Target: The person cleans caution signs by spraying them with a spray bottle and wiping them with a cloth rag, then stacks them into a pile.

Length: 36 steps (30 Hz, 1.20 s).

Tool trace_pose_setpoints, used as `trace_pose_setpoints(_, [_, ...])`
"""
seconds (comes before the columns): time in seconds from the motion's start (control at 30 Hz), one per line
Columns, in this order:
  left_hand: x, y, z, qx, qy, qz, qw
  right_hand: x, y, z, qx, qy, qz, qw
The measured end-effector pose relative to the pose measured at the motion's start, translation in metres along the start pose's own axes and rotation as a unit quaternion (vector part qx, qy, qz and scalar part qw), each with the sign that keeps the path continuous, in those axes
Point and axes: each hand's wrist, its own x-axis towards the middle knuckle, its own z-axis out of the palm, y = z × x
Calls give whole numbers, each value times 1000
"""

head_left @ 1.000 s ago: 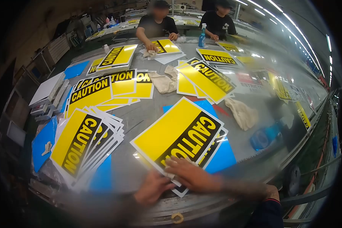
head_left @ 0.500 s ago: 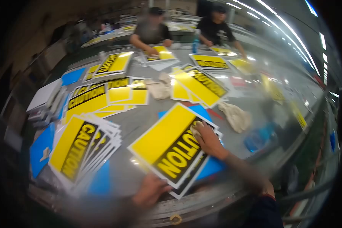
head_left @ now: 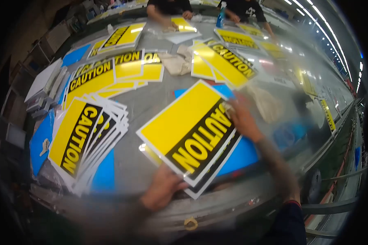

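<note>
A yellow and black CAUTION sign (head_left: 188, 126) lies tilted on a small stack of signs in front of me, over blue sheets (head_left: 243, 157). At its near left corner, my left hand (head_left: 163, 188) is closed on the edge, somewhat blurred. My right hand (head_left: 243, 116) is at the sign's right edge, fingers bent round a small pale cloth (head_left: 230, 109) that is partly hidden. To the left, a fanned stack of CAUTION signs (head_left: 79, 136) rests by another blue sheet.
More sign stacks (head_left: 129, 67) and a crumpled beige cloth (head_left: 178, 61) lie farther back. A second cloth (head_left: 265, 104) and a blurred blue bottle (head_left: 288, 134) are at right. Two co-workers (head_left: 169, 10) stand across the table, near a spray bottle (head_left: 221, 15).
The view has tipped downward, so the table appears higher. My right hand has moved from the sign's lettering to its right edge. My left hand stays at the near corner.
</note>
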Motion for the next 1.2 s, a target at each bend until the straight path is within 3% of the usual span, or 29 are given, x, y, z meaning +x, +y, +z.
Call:
trace_pose_setpoints(0.07, [0,3,-1,18,-9,-16,1000,-8,-14,7,-13,18,-27,999])
trace_pose_setpoints(0.13, [0,1,2,6,13,-11,1000,-28,-70,11,57,-63,-52,995])
trace_pose_setpoints(0.27, [4,-9,-10,-5,2,-8,1000,-57,-163,23,118,-166,-240,949])
trace_pose_setpoints(0.33, [3,-5,-7,-4,7,-20,1000,-22,-132,32,52,-154,-260,952])
trace_pose_setpoints(0.37, [3,-5,-7,-3,7,-21,1000,-2,-99,42,-19,-76,-259,963])
trace_pose_setpoints(0.4, [3,-5,-7,-4,7,-22,1000,24,-93,27,6,-75,-119,990])
trace_pose_setpoints(0.47, [1,0,-1,-3,17,-28,999,62,-39,36,-48,35,-118,991])
trace_pose_setpoints(0.57, [0,4,-7,-7,16,-25,1000,50,-81,51,-1,-16,-90,996])
trace_pose_setpoints(0.6, [1,0,-10,-13,11,-30,999,28,-96,63,-55,-32,-257,964])
trace_pose_setpoints(0.63, [4,-1,-14,-12,2,-35,999,6,-135,60,24,-165,-241,956])
trace_pose_setpoints(0.67, [4,-4,-14,-14,14,-35,999,-23,-164,56,110,-187,-278,936])
trace_pose_setpoints(0.73, [2,-8,-14,-11,41,-40,998,-23,-184,37,168,-279,-253,911])
trace_pose_setpoints(0.8, [2,-7,-13,-27,14,-30,999,7,-136,49,33,-235,-252,938])
trace_pose_setpoints(0.87, [1,-1,-7,-19,18,-29,999,42,-79,51,-46,-58,-198,977])
trace_pose_setpoints(0.93, [2,4,-5,-2,11,-40,999,74,-47,50,-33,25,-103,994])
trace_pose_setpoints(1.03, [5,-1,-11,13,14,-34,999,89,-61,65,-9,31,-112,993])
trace_pose_setpoints(1.1, [6,-2,-12,13,14,-34,999,79,-93,80,46,-60,-145,987])
trace_pose_setpoints(1.13, [7,-5,-15,16,10,-33,999,68,-126,74,78,-152,-154,973])
trace_pose_setpoints(1.17, [8,-6,-17,21,0,-17,1000,51,-141,84,72,-129,-301,942])
trace_pose_setpoints(1.2, [7,-4,-14,13,-1,-13,1000,38,-159,93,90,-183,-326,923])
